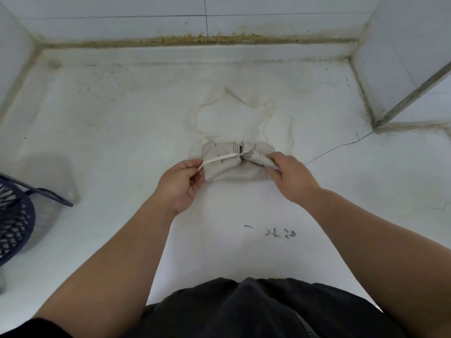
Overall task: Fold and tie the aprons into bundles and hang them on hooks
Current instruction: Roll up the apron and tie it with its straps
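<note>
A person in dark clothing leans over a white surface point(117, 147), with a dark mesh basket point(14, 215) at the near left edge. The left hand point(181, 181) pinches a pale strap point(220, 158) and holds it taut to the left, apparently to cinch a knot. The right hand point(290, 176) curls round the right end of the folded apron point(234, 169), seemingly to anchor it. The bundle lies on the surface between both hands, touching the fingers point(194, 167). Beyond it, a stained seam point(195, 40) meets the tiled wall.
</note>
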`<state>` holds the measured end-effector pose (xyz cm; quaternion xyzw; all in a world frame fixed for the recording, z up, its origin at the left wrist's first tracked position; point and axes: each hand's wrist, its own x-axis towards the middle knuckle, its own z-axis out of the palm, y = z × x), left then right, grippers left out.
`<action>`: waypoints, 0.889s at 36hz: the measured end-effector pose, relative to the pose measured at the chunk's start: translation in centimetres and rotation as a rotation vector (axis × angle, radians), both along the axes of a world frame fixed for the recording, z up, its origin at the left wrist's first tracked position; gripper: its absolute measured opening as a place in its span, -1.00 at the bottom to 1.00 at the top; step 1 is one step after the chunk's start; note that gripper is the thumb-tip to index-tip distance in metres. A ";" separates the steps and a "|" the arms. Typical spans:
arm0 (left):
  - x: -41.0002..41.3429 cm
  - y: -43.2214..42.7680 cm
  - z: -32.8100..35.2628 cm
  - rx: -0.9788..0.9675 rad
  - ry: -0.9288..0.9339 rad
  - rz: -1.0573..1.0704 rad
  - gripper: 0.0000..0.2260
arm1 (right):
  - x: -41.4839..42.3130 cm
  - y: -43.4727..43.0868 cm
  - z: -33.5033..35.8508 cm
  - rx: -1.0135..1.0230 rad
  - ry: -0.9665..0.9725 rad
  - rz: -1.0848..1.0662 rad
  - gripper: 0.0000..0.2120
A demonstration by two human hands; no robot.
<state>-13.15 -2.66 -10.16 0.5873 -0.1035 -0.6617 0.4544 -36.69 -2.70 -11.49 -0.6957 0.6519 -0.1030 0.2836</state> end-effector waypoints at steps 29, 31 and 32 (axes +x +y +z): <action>0.5 -1.7 0.9 -0.195 -0.698 -0.402 -0.50 | -0.1 -2.6 2.1 0.471 -0.652 -0.281 -0.82; 0.1 -1.8 0.9 -0.201 -0.683 -0.438 -0.48 | 0.0 -2.7 2.5 0.501 -0.671 -0.275 -0.87; -0.2 -1.8 0.8 -0.191 -0.686 -0.455 -0.47 | 0.2 -2.8 2.6 0.512 -0.678 -0.286 -0.89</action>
